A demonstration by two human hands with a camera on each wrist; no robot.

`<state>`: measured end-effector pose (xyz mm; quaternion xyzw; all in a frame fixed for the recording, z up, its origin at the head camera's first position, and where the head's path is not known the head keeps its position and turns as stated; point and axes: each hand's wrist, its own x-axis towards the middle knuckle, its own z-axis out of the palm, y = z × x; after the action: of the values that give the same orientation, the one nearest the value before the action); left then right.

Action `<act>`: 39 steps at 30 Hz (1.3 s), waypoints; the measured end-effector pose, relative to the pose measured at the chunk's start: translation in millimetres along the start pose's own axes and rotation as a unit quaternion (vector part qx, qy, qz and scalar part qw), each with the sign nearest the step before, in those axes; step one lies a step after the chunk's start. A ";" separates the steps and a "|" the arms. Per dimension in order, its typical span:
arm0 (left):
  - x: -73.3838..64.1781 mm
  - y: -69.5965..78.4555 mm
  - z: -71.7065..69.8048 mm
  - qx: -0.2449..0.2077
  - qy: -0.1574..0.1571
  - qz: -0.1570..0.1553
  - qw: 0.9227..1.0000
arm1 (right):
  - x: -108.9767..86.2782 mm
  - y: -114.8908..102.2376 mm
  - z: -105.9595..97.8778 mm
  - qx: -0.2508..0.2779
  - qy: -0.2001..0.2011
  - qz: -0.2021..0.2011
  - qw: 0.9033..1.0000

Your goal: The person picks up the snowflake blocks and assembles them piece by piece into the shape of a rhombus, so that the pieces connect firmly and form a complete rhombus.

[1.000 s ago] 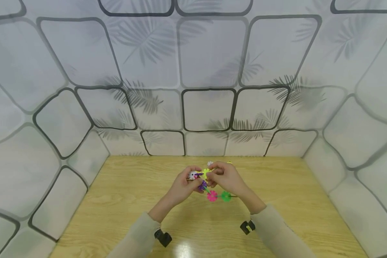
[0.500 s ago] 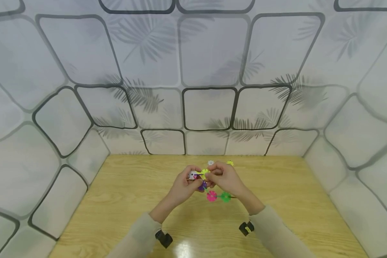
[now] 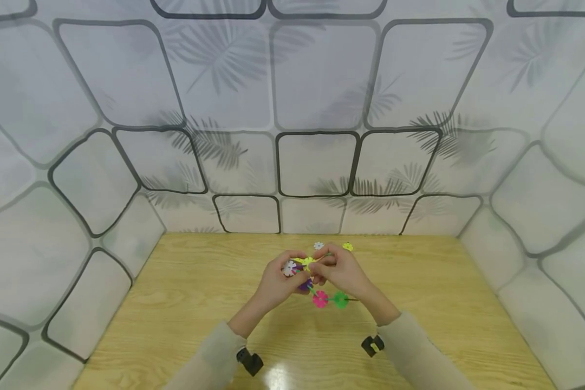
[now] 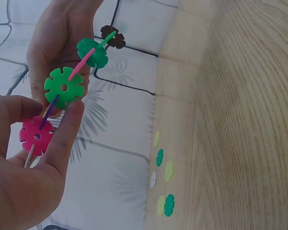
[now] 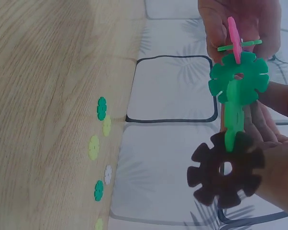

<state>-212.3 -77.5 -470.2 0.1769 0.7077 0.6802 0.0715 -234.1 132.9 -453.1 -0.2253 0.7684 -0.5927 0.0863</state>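
We're in close: the left hand (image 3: 275, 281) is curled round a chain of flower-shaped discs (image 5: 234, 115), thumb to one side, fingers to the other, and it's all up off the counter (image 3: 429, 281). What a splash of colour! Starting in the left hand's grip we have a white disc (image 3: 286, 267), then a pink disc (image 4: 29, 132) flanked by thumb and fingers, then a purple disc (image 3: 304, 284), each slotted crosswise into its neighbour, face-on and edge-on taking turns. Just past the left fingertips comes a bright green disc (image 4: 56, 85), round, notched all about its rim, a small hole dead centre. On we go, below the right hand: a second pink disc (image 3: 317, 299), a darker green disc (image 4: 98, 60), another bright green disc (image 3: 340, 301), and at the free end, near the right wrist, a dark brown disc (image 5: 209, 167), broad-petalled, its hole plain to see.

And the right hand (image 3: 338, 268)! Fingers bent in, tips pinching the edge of a yellow disc (image 3: 307, 262), right up against the left hand's cluster; whether it's slotted in, we cannot tell. Beyond both hands, loose discs (image 4: 169, 201) lie on the counter in yellow, green and white.
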 end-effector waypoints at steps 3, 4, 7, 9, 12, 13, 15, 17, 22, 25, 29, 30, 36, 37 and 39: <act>-0.7 0.8 0.2 0.011 0.006 -0.006 1.000 | -0.1 0.5 0.8 -0.006 -0.007 -0.013 1.000; -1.0 0.7 0.1 0.014 0.008 -0.006 1.000 | -0.3 -0.4 1.1 -0.007 -0.008 -0.016 1.000; -1.2 0.1 -0.3 0.025 0.017 -0.005 1.000 | -1.1 -4.1 0.7 -0.007 -0.012 -0.016 1.000; -1.2 -0.6 -0.6 0.028 0.022 -0.003 0.999 | -1.8 -6.7 -1.0 -0.014 -0.014 -0.016 1.000; -0.8 -1.5 -1.6 0.030 0.032 -0.002 0.999 | -2.0 -7.6 -6.0 -0.029 -0.015 -0.017 0.999; -0.7 -1.6 -1.9 0.028 0.035 -0.002 0.999 | -2.0 -7.1 -8.3 -0.033 -0.013 -0.016 0.999; -0.7 -1.7 -2.5 0.023 0.038 0.002 0.999 | -1.5 -4.7 -13.4 -0.043 -0.005 -0.013 0.999; -1.0 -1.3 -3.2 0.021 0.040 0.005 0.999 | -0.6 0.1 -19.3 -0.046 0.009 -0.008 0.999; -1.9 -1.5 -5.5 0.013 0.041 0.003 0.999 | 3.2 19.3 -31.6 -0.053 0.060 0.017 0.997; -2.3 -2.0 -6.7 0.002 0.042 0.000 0.999 | 4.8 31.0 -36.0 -0.065 0.077 0.032 0.994; -2.1 -3.0 -7.7 -0.005 0.045 0.004 0.999 | 6.6 43.8 -40.6 -0.087 0.093 0.052 0.991; -2.2 -2.9 -7.8 -0.006 0.044 0.006 0.999 | 7.0 47.3 -42.0 -0.095 0.097 0.057 0.989; -1.9 -3.8 -8.7 -0.006 0.042 0.007 0.999 | 8.8 70.5 -53.7 -0.129 0.121 0.087 0.980; -1.5 -4.2 -9.0 -0.006 0.042 0.006 0.999 | 9.1 74.3 -55.7 -0.133 0.123 0.090 0.979; -1.9 -3.9 -9.2 -0.008 0.041 0.007 0.999 | 10.1 81.6 -59.1 -0.137 0.130 0.099 0.977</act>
<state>-214.3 -86.9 -473.7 0.1531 0.7036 0.6928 0.0392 -286.5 195.9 -512.5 -0.0789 0.8657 -0.4941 0.0125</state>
